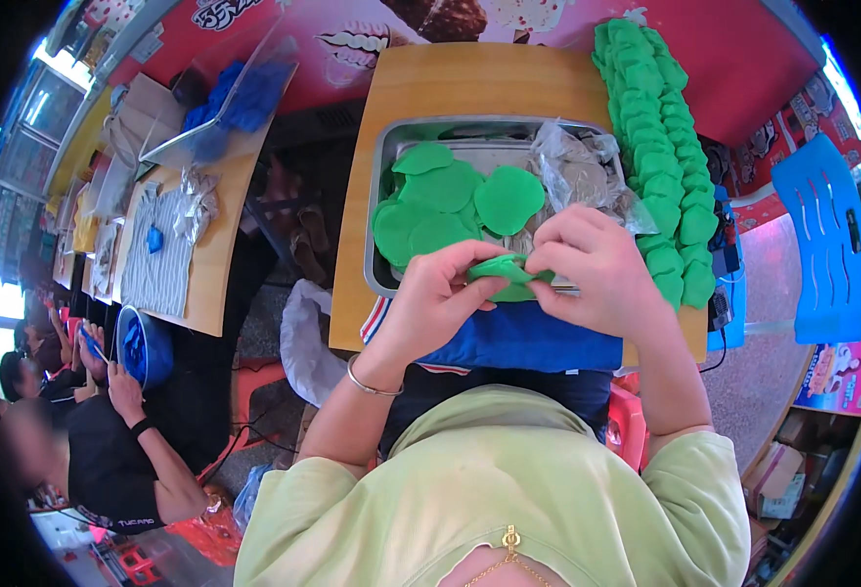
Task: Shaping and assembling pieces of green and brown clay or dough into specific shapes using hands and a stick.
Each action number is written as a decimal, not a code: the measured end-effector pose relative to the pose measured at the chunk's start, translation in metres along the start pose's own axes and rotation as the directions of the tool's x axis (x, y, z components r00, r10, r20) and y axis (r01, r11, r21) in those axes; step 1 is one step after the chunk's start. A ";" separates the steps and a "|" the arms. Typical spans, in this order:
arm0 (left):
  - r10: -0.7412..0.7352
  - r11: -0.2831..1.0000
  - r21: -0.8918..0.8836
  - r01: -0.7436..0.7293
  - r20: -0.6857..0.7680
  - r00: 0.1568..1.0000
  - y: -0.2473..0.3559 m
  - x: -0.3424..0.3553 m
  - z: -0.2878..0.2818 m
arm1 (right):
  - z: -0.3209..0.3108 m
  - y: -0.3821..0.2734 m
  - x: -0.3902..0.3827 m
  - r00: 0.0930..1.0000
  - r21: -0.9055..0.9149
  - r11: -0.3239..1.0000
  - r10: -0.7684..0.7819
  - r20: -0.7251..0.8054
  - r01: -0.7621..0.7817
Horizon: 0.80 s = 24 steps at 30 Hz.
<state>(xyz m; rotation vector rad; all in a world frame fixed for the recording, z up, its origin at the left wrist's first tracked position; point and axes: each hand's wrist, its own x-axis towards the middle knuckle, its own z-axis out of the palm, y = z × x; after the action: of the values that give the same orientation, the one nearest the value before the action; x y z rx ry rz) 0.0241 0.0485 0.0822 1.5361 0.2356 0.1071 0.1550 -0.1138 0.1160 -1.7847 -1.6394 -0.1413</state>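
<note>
Above the near edge of a metal tray (373,249), both my hands pinch one thin, soft green round piece (502,266), which is folded or bent between the fingertips. My left hand (442,296) grips its left side with thumb and forefinger. My right hand (587,269) presses its right side between thumb and fingers. Inside the tray lie several loose, flat green discs (440,186), overlapping at the left. At the tray's right, clear plastic film (587,166) covers something greyish that I cannot make out.
Long rows of ruffled green pieces (657,157) lie along the right of the wooden table (450,83). Blue cloth (538,339) sits at its front edge. A blue plastic chair (821,245) stands right. At the left, another person (108,450) works near a blue bucket (147,342).
</note>
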 end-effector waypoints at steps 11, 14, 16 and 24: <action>0.029 0.999 -0.032 -0.025 0.111 0.993 0.005 0.000 -0.005 | 0.000 -0.004 0.001 0.989 0.011 1.000 0.001 0.148 -0.002; 0.045 0.996 -0.081 -0.037 0.098 0.994 0.004 0.001 -0.003 | 0.003 -0.005 0.001 0.989 0.188 0.971 0.142 0.040 -0.147; 0.054 0.996 -0.080 -0.048 0.076 0.996 0.005 0.001 -0.003 | 0.005 -0.005 0.000 0.995 0.181 0.979 0.081 0.058 -0.090; 0.048 0.962 -0.271 -0.027 0.068 0.997 -0.007 0.003 0.005 | 0.014 -0.002 -0.004 0.972 0.325 0.920 0.236 -0.017 -0.218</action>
<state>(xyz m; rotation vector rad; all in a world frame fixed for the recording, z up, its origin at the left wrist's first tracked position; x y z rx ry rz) 0.0277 0.0443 0.0747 1.2702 0.1268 0.1076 0.1472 -0.1093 0.1043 -1.6837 -1.3159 0.1722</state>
